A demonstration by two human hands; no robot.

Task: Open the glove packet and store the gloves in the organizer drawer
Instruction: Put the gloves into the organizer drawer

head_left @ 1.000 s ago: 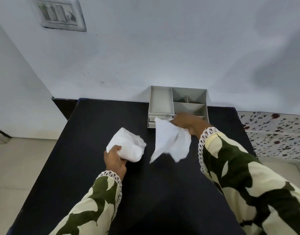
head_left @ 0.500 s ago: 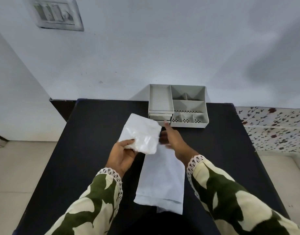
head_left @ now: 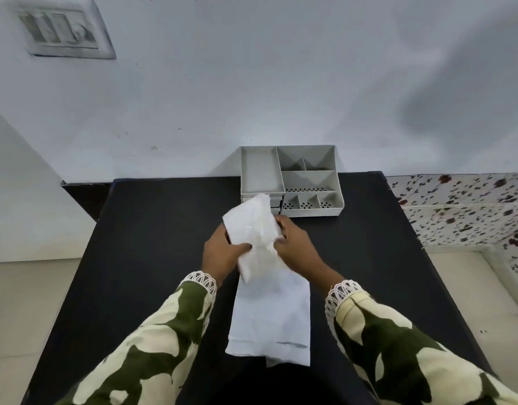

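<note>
- Both hands meet over the middle of the black tabletop (head_left: 152, 258), and between them sits the bundle of translucent white plastic gloves (head_left: 253, 232).
- Left hand (head_left: 222, 255) is curled round the bundle's left side, thumb pressed across its front, fingers tucked behind it.
- Right hand (head_left: 296, 249) closes on the bundle's right edge, fingertips pinching in near the middle, so both hands have hold of the same gloves.
- Gloves are lifted and tilted, top end leaning toward the far edge of the tabletop and overlapping the front of the organizer in this view; whether they touch it I cannot tell.
- Flat white paper glove packet (head_left: 271, 320) lies on the tabletop under the hands, running lengthwise toward the near edge, its bottom fold just short of that edge.
- Grey plastic desk organizer with open top compartments (head_left: 310, 211) stands at the far edge of the tabletop against the pale wall (head_left: 252, 83), a little right of centre.
- Small stacked drawer fronts (head_left: 275, 202) show at its lower left, partly hidden behind the gloves; how far any of them is pulled out I cannot tell.
- Green-and-cream patterned sleeves with lace cuffs (head_left: 383, 331) cover both forearms.
</note>
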